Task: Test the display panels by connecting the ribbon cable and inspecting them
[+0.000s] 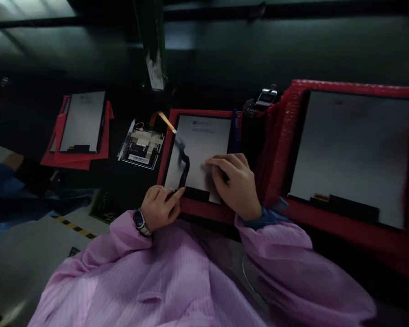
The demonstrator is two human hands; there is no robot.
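Note:
A display panel (204,150) lies back side up on a red pad (164,154) in front of me. A flex cable (186,169), orange at its far end and black nearer to me, runs across the panel to its lower edge. There my left hand (160,209) pinches the cable's near end between thumb and index finger. Over the panel's right part hovers my right hand (235,181), its thumb and index finger pressed together. What lies between those fingertips, if anything, is too small to see. Beside the panel, the cable's orange end reaches a small circuit board assembly (143,145).
At the right, another panel (351,154) sits on a stack of red foam sheets (279,159). A further panel (83,120) rests on red sheets at the left. A white pen-like tool (127,140) lies by the board. Someone's blue sleeve (3,186) shows at far left.

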